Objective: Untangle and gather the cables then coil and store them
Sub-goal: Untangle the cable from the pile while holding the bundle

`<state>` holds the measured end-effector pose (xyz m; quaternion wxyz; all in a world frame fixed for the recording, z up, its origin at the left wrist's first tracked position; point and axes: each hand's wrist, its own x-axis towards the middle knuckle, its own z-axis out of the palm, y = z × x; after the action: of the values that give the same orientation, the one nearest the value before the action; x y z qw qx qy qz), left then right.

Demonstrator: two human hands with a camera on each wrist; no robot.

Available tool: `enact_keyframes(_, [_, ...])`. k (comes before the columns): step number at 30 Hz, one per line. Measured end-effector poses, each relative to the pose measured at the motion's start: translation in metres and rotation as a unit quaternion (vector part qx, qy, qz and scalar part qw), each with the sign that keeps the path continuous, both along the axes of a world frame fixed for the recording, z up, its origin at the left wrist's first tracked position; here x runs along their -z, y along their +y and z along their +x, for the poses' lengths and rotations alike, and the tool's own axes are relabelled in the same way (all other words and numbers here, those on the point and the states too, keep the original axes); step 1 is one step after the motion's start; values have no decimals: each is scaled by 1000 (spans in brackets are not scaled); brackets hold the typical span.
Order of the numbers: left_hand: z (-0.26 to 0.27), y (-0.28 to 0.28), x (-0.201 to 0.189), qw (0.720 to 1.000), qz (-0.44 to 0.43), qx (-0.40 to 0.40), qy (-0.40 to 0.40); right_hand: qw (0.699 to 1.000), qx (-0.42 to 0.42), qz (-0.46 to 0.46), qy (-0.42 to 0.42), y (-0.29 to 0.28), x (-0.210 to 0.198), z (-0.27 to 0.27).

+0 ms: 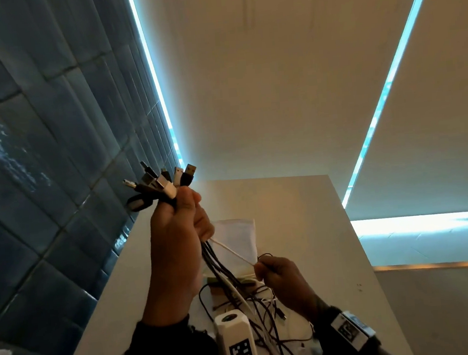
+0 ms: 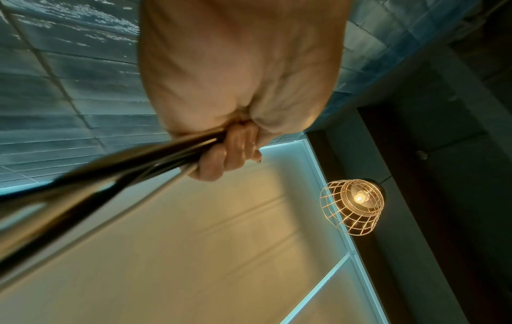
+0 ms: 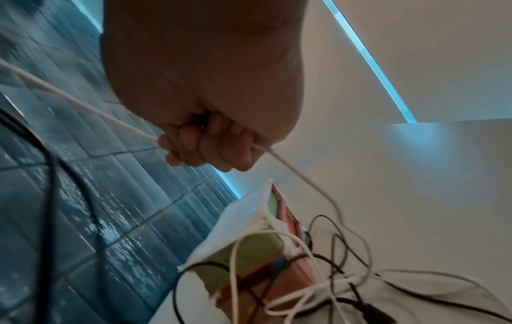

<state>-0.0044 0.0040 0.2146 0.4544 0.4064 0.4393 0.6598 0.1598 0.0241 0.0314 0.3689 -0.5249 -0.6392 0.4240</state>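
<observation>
My left hand (image 1: 179, 227) is raised above the white table (image 1: 316, 226) and grips a bundle of black and white cables (image 1: 220, 266) just below their USB plugs (image 1: 165, 180), which fan out above the fist. In the left wrist view the same bundle of cables (image 2: 116, 175) runs blurred out of the curled fingers (image 2: 230, 153). Lower and to the right, my right hand (image 1: 278, 275) pinches one thin white cable (image 1: 230, 251) stretched taut from the bundle. The white cable (image 3: 83, 105) passes through its curled fingers (image 3: 199, 146) in the right wrist view. Loose cable ends (image 1: 267, 316) lie tangled on the table.
A white pouch (image 1: 238, 242) and a green and pink box (image 3: 257, 260) sit on the table under the cables. A dark blue tiled wall (image 1: 42, 165) borders the table's left side. A wire-caged lamp (image 2: 354, 206) hangs overhead.
</observation>
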Motion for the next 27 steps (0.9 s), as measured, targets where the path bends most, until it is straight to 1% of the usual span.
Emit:
enact_keyframes(4, [-8, 2, -2, 998, 25, -3, -57, 1000, 3, -19, -23, -1, 29, 8])
enact_keyframes(8, [-15, 4, 1, 995, 32, -14, -92, 996, 20, -73, -56, -3, 49, 21])
enact_keyframes(10, [-15, 6, 2, 994, 26, -16, -109, 992, 52, -76, -84, 1, 47, 22])
enact_keyframes(11, [-15, 7, 2, 993, 22, -16, -111, 991, 76, -71, -85, 4, 40, 21])
enact_keyframes(13, [-14, 10, 2, 995, 9, -12, -100, 988, 137, -54, -44, 10, 17, 18])
enact_keyframes(15, [-12, 12, 2, 996, -6, -8, -86, 985, 160, -30, 61, 15, -20, 14])
enact_keyframes(17, [-9, 12, 4, 997, -25, -5, -71, 976, 125, -3, 179, 13, -62, 9])
enact_keyframes(18, [-7, 12, 5, 998, -35, -6, -60, 970, 96, 20, 220, 11, -81, 5])
enact_keyframes(20, [-5, 12, 6, 998, -52, -3, -33, 961, 31, 71, 266, 3, -112, -1])
enact_keyframes(22, [-5, 13, 6, 998, -66, 17, -3, 953, -25, 105, 282, -5, -129, -7])
enact_keyframes(24, [-5, 13, 4, 995, -79, 57, 6, 948, -64, 124, 284, -12, -135, -12])
enact_keyframes(25, [-5, 12, 3, 993, -84, 80, -3, 947, -81, 127, 283, -14, -135, -14])
enact_keyframes(27, [-6, 10, -1, 989, -85, 115, -48, 946, -119, 113, 278, -18, -133, -17])
